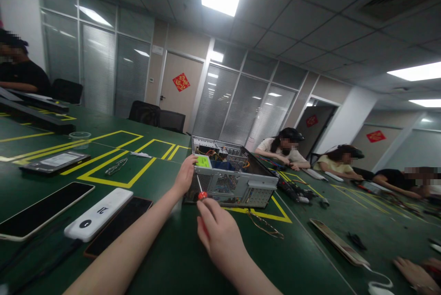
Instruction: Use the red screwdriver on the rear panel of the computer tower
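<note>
An opened desktop computer case (227,185) lies on the green table with its rear panel toward me. Its top side is uncovered, showing coloured cables and a yellow-green label (203,161) on a unit at the left corner. My left hand (185,178) grips the case's left corner beside that label, fingers bent over the edge. In my right hand (217,226) is a screwdriver (203,195) with a red handle end and a thin metal shaft. The shaft points up at the left part of the rear panel. I cannot make out whether its tip touches a screw.
At left lie a hard drive (57,160), a phone (44,207), a white power bank (99,212) and a dark phone (120,224). Glasses (264,224) lie right of my right hand, another phone (339,242) beyond. Several people sit around, with a co-worker's hand (415,274) at lower right.
</note>
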Demonstrator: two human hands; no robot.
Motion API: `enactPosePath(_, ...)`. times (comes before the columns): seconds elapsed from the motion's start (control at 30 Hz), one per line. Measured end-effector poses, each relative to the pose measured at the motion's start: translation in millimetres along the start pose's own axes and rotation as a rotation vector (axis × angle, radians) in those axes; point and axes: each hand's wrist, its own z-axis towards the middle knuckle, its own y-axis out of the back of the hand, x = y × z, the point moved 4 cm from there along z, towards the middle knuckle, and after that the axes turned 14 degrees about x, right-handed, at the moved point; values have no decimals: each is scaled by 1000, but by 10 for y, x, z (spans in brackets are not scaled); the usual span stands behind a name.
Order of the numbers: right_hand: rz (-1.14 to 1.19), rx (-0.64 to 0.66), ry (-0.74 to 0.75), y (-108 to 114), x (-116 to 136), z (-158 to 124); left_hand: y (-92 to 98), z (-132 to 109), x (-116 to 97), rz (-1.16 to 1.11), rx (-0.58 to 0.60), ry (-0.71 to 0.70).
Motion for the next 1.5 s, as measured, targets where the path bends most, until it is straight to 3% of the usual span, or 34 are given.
enactPosePath(0.2, -110, 142, 87, -54, 80, 21, 3, 2, -18, -9, -1, -9)
enactPosePath(0.37, 22, 119, -188, 75, -92, 4, -3, 3, -12, -29, -5, 1)
enactPosePath(0.47, 32, 80, -257, 133, -144, -1, -8, 1, -6, -37, -12, 0)
enactPosePath(0.73, -159, 21, -64, 187, 38, 12, -12, -5, 9, -28, -12, -3)
enactPosePath(0.93, -29, -33, -116, 123, -72, 12, -9, -4, 3, -20, -8, 3)
enactPosePath(1.07, -63, -80, -52, 112, -53, 14, -3, 1, -11, -23, -3, 1)
enactPosePath(1.2, -102, -33, -19, 116, 25, 23, -3, 3, -17, -23, 3, -4)
enactPosePath(1.37, -5, 2, -169, 145, -75, 16, -13, -1, 4, -21, -8, 1)
enactPosePath(1.5, -3, -21, -112, 151, -87, 15, -19, 1, 9, -21, -1, 2)
